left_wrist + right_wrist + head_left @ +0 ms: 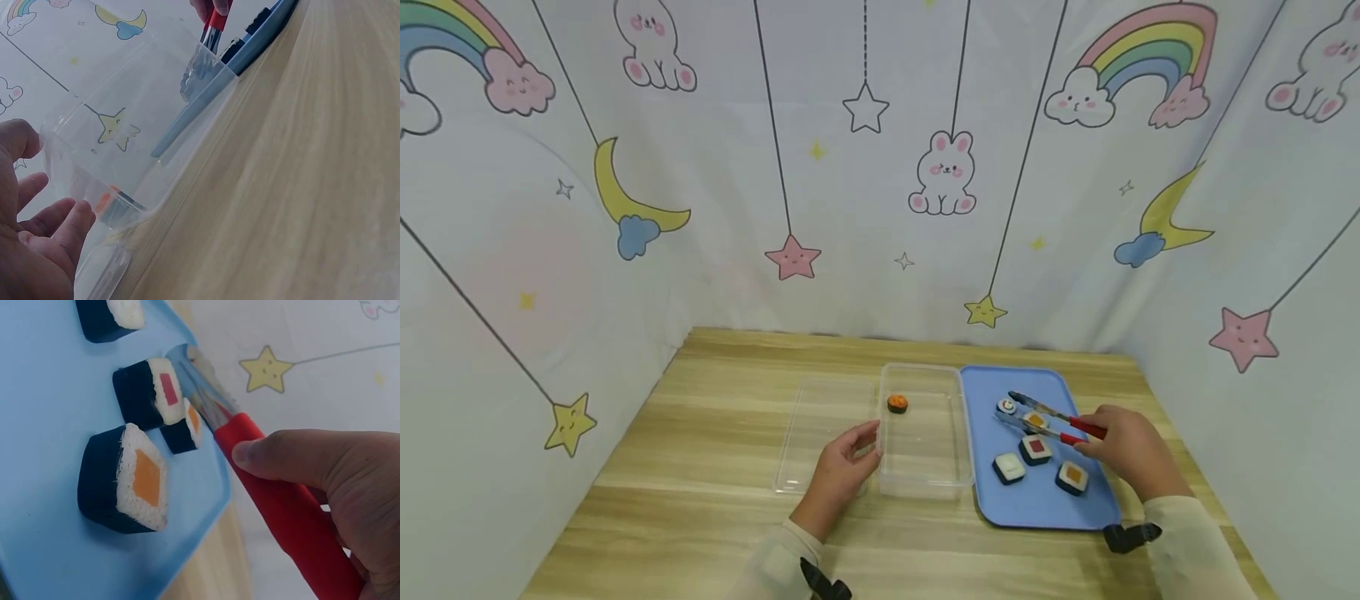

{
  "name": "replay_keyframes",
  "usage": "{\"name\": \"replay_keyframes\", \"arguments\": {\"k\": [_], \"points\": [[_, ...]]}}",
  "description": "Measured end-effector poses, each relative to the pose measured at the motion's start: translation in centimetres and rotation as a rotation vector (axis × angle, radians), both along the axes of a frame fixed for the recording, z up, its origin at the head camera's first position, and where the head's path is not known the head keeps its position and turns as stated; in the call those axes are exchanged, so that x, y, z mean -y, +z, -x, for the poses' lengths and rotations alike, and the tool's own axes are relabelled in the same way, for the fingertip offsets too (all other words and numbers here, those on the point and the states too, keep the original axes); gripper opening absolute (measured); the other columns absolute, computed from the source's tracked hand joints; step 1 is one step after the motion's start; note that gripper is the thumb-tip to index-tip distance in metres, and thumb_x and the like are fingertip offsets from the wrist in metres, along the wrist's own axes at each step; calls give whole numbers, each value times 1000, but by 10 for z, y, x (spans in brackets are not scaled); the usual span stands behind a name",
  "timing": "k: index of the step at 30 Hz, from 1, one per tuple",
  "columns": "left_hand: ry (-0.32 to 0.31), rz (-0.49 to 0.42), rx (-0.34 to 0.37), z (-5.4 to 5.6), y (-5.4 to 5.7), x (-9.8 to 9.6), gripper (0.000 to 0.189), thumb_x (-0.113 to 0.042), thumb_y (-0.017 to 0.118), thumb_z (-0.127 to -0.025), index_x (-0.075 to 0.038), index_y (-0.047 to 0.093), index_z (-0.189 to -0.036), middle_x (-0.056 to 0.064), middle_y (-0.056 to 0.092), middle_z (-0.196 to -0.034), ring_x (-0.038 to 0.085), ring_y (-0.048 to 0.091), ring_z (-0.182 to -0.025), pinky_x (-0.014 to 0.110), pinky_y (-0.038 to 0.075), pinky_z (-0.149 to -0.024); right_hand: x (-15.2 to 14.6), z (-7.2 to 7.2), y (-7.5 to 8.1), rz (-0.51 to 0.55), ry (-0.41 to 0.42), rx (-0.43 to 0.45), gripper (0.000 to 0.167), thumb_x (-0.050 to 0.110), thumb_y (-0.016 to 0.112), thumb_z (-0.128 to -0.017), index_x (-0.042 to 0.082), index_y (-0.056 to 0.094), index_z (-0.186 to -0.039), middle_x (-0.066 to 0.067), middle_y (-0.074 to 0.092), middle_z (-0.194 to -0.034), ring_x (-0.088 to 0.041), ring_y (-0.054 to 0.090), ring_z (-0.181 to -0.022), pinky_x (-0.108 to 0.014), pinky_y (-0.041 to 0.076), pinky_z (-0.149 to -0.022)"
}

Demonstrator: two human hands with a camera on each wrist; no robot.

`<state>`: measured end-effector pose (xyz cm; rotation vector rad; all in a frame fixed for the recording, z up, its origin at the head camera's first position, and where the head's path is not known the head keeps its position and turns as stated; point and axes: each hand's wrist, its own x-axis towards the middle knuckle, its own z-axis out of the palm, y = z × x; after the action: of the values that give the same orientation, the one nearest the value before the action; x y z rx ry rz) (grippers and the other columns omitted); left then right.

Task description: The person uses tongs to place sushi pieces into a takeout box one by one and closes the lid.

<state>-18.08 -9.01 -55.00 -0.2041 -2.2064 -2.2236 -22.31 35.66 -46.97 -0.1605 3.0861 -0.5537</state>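
Observation:
My right hand (1129,450) grips metal tongs with red handles (1088,427). The spread tong arms reach over the blue tray (1045,515), their tips either side of a small round white-topped sushi piece (1007,406). A toy sushi piece with an orange centre (1036,419) shows between the arms. Nearer on the tray are a red-centred piece (1036,449), a pale-topped piece (1008,468) and a larger orange-centred piece (147,478). My left hand (844,468) touches the left side of a clear plastic box (925,483) with loosely bent fingers. Inside the box sits an orange-topped sushi piece (897,404).
A clear flat lid (805,437) lies on the wooden table (700,467), left of the box and partly behind my left hand. The box stands against the tray's left edge. A white patterned curtain (865,208) surrounds the table's back and sides.

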Motion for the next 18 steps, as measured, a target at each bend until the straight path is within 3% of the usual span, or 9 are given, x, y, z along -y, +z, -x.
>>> {"name": "replay_keyframes", "arguments": {"k": [18], "points": [[4,-14,-14,1,-5,-1,46,4,68,-97,9,57,-141,30,56,-143,42,54,-134,27,54,-100,0,-1,-4,-13,19,-50,42,22,90,-81,2,79,-116,-9,71,-95,-22,60,-78,-41,53,-67]]}}
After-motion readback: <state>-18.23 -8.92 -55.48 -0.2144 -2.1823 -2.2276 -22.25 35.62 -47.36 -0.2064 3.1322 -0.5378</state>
